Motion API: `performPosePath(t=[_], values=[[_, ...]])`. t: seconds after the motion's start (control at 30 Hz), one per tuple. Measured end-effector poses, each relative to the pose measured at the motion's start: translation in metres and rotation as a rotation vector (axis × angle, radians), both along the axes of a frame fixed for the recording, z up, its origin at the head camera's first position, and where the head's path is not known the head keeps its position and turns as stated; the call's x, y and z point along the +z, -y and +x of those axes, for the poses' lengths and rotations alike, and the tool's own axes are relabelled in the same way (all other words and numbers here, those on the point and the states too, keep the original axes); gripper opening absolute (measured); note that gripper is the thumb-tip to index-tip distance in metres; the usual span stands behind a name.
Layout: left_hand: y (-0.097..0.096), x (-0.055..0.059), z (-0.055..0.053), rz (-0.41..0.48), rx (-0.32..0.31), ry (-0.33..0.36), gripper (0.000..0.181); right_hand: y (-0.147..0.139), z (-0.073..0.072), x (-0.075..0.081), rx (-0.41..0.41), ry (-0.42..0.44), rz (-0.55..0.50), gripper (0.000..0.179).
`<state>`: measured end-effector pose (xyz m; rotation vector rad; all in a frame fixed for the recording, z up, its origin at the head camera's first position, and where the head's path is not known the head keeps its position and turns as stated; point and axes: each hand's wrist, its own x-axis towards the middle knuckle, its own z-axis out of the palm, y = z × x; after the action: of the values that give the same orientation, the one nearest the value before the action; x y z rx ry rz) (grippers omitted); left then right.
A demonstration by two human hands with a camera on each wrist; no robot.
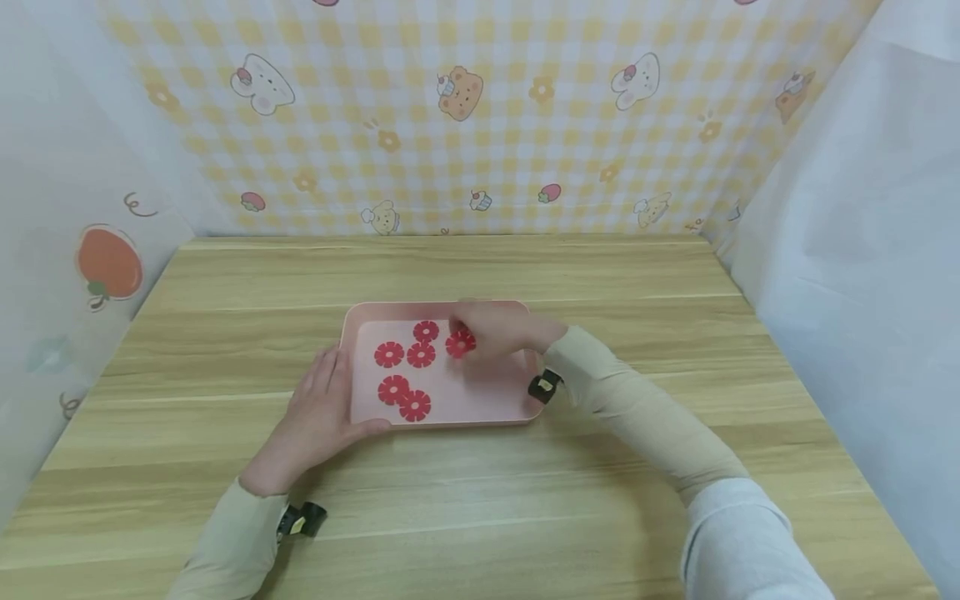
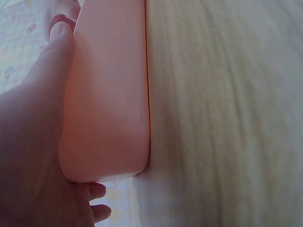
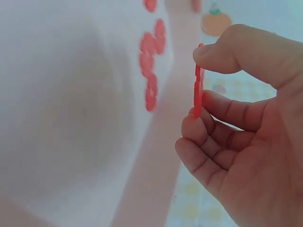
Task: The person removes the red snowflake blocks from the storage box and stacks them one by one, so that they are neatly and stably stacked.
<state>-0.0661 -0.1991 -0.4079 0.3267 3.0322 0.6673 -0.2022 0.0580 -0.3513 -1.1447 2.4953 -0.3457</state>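
Note:
A shallow pink tray (image 1: 442, 423) lies on the wooden table. At its front left corner rests my left hand (image 1: 318, 414), the thumb along the front rim and the fingers against the left side. In the left wrist view that hand (image 2: 35, 123) hugs the tray's outer wall (image 2: 109, 104). Over the tray's back right part, my right hand (image 1: 491, 329) pinches a red notched disc (image 1: 461, 343). The right wrist view shows this disc (image 3: 198, 85) edge-on between thumb and fingertips. Several matching red discs (image 1: 422, 355) lie in the tray's left half, some overlapping or touching.
The wooden table (image 1: 480, 517) surrounds the tray. Behind it hangs a yellow checked cloth (image 1: 510, 150) with cartoon prints, and white sheets (image 1: 847, 225) stand at both sides. Black wrist cameras (image 1: 545, 386) sit on both wrists.

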Motion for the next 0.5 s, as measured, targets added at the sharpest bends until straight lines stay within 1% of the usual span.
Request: performPosePath(t=[0.03, 0.07, 0.13, 0.23, 0.5], values=[[0.000, 0.000, 0.000, -0.002, -0.002, -0.003, 0.122, -0.004, -0.001, 0.003, -0.008, 0.006, -0.016, 0.043], [0.000, 0.000, -0.001, -0.001, -0.003, -0.002, 0.122, -0.007, -0.002, 0.006, -0.015, 0.016, -0.020, 0.040], [-0.001, 0.000, -0.001, 0.000, -0.005, -0.003, 0.122, -0.016, -0.006, 0.010, -0.024, 0.015, -0.036, 0.038], [-0.001, 0.001, -0.002, 0.001, -0.007, -0.001, 0.122, -0.030, -0.010, 0.014, -0.042, 0.007, -0.059, 0.039], [-0.001, 0.005, -0.002, 0.008, -0.001, 0.021, 0.124, -0.076, -0.018, 0.015, -0.138, 0.004, -0.071, 0.041]])
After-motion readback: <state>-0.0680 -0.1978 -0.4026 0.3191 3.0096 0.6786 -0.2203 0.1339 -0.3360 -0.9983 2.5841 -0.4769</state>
